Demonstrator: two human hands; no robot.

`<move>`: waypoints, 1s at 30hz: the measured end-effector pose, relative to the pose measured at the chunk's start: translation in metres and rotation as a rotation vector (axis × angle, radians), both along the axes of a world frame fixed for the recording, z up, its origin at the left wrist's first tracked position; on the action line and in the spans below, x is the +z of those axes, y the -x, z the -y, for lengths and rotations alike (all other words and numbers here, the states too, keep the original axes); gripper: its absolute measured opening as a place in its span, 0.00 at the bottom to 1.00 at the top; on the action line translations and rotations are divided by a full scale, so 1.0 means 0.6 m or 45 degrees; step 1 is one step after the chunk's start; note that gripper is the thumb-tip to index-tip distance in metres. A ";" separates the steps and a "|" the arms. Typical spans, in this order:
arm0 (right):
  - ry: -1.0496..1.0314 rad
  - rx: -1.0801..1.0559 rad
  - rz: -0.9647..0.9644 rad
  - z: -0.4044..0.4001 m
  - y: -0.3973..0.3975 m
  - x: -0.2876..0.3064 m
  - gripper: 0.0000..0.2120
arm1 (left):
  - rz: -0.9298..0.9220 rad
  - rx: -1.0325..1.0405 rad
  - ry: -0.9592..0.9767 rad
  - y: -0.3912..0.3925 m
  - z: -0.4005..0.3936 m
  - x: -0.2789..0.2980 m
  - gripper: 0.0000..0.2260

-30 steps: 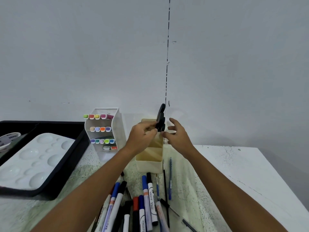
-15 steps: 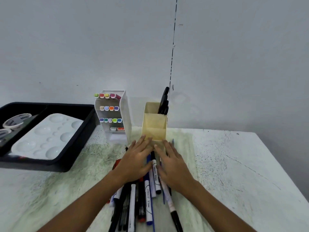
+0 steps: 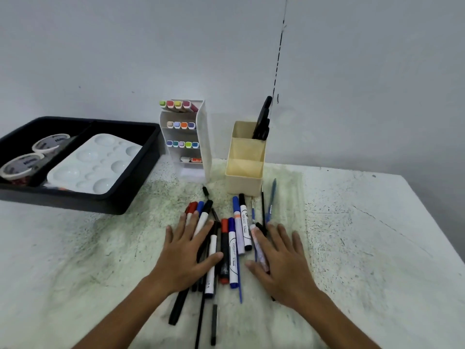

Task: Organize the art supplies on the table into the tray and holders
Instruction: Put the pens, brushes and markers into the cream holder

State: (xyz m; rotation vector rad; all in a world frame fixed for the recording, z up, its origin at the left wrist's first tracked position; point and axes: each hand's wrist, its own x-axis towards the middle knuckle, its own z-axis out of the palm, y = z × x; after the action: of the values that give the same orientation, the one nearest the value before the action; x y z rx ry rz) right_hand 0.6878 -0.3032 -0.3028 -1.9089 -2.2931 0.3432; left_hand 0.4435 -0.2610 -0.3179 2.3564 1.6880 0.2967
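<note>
both hands, left hand [image 3: 185,253] and right hand [image 3: 281,258], flat, fingers spread, pressing markers [image 3: 232,250].

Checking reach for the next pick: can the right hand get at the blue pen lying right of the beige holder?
Probably yes. The right hand lies flat and holds nothing, and the blue pen lies on bare table just beyond its fingers, with nothing on top of it.
</note>
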 end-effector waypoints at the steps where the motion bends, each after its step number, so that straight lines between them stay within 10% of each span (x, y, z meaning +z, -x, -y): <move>1: -0.035 -0.004 -0.020 -0.007 0.000 -0.005 0.40 | 0.013 0.007 0.005 -0.004 -0.004 0.001 0.43; 15: -0.437 -0.088 -0.430 -0.034 -0.018 -0.036 0.24 | 0.346 0.064 -0.114 0.004 -0.023 -0.015 0.30; 30: -0.418 -0.207 -0.071 -0.027 -0.012 -0.025 0.26 | 0.243 -0.330 -0.169 0.050 -0.057 -0.010 0.32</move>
State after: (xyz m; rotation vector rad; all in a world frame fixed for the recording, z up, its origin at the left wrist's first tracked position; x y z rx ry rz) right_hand 0.6950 -0.2870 -0.3180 -1.8722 -1.9940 -0.0011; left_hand 0.4133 -0.2266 -0.3236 2.5137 1.2980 0.5799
